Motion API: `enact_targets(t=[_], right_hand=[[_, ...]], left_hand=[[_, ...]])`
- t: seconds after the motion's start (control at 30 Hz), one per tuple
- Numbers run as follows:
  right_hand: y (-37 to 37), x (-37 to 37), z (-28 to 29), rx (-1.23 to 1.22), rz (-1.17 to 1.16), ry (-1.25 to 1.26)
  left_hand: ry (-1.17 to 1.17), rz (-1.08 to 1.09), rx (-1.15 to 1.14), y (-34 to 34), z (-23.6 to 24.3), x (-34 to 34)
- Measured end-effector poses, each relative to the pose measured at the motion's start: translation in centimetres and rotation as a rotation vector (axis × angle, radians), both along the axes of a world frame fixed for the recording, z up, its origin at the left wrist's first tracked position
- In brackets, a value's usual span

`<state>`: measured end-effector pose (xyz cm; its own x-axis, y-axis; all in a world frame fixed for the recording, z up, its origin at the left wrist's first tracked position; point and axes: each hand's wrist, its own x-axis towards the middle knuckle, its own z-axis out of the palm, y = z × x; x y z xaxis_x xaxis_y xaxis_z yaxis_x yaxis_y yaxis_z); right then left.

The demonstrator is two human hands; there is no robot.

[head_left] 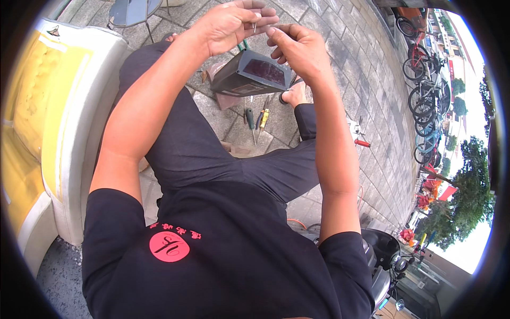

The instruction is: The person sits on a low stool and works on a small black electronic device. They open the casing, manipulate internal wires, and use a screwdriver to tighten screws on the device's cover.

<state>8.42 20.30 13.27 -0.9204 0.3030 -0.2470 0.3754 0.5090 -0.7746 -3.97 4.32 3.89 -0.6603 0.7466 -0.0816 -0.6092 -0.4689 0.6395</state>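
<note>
While both pinch one small metal pin (255,26), left hand (231,24) and right hand (297,48) hover above the dark box (252,74).

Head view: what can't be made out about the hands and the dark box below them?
- Thin metal piece pinched between left hand and right hand: too small to identify.
- Dark box: its far side and what it rests on are hidden by both hands.
- Screwdrivers on the paving: tips too small to tell the type.
- Left hand's fingertips: cut off by the top edge.
</note>
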Motion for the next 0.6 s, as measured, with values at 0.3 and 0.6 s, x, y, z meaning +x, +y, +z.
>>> enact_targets(t=[0.3,0.6], right_hand=[[-1.3,-3.8,-0.6,-0.352,0.017,0.122],[0.2,-2.2,-1.4,-0.337,0.05,0.118]], left_hand=[[-0.075,0.031,0.153,0.4,-0.5,-0.3],[-0.033,0.168,-0.032,0.6,-0.8,-0.9]])
